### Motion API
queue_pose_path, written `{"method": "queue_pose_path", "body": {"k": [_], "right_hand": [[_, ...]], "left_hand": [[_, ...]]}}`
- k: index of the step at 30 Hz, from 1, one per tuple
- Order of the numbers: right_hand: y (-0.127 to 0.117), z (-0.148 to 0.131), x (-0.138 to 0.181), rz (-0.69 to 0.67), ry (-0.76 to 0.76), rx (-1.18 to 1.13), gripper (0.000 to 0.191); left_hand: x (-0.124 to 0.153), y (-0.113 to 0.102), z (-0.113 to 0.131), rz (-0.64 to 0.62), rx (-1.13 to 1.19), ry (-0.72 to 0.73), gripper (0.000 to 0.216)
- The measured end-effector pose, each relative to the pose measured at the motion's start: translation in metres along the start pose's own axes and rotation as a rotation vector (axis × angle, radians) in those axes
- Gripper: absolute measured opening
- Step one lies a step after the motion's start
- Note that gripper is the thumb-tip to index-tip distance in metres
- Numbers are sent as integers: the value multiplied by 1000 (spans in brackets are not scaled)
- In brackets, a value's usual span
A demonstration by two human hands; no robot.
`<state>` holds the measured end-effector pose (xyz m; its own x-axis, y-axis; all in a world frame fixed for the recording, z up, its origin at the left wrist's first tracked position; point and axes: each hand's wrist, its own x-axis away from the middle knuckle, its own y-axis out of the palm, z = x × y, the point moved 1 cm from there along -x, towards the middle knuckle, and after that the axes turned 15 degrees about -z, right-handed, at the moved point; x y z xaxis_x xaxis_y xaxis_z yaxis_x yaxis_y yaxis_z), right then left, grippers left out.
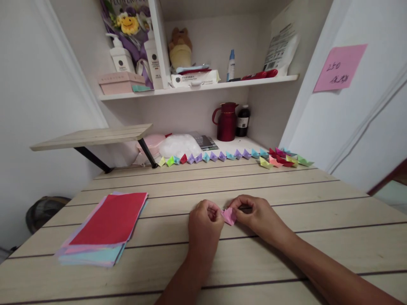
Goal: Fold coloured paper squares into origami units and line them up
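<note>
A small piece of folded pink paper [229, 216] is held between my two hands, just above the middle of the table. My left hand [206, 220] is closed, its thumb and fingertips pinching the paper's left edge. On the other side, my right hand [254, 214] pinches the right edge between thumb and index finger. To the left lies a stack of coloured paper sheets [110, 218] with a red sheet on top. Along the table's back edge runs a row of small folded paper boats [213, 157] in several colours, bunched more densely at the right end.
The slatted wooden table [159, 275] carries a small raised shelf [95, 134] at back left. Behind the boats stand a dark red jug [227, 122] and a dark bottle [243, 121]. A wall shelf [197, 87] above holds bottles, a box and a plush toy. A pink note [341, 67] hangs at right.
</note>
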<state>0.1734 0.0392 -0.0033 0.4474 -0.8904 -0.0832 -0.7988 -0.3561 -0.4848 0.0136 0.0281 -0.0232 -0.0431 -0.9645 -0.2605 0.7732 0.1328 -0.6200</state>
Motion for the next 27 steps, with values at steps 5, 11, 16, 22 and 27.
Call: {"method": "queue_pose_path", "body": {"k": [5,11,16,22,27], "right_hand": [[-7,-4,1,81,-25,88,13],[-4,-12,4,65,-105,176,13],[-2,-12,3,61,-142,207,15],[0,-11,2,57,-153,209,16],[1,-15,2,68,-170,278,15]], "left_hand": [[2,-6,5,59,115,83,25],[5,-6,12,35,36,204,29],[3,-3,11,45,5,181,19],[3,-2,11,41,1,178,16],[3,-1,11,31,-75,157,17]]}}
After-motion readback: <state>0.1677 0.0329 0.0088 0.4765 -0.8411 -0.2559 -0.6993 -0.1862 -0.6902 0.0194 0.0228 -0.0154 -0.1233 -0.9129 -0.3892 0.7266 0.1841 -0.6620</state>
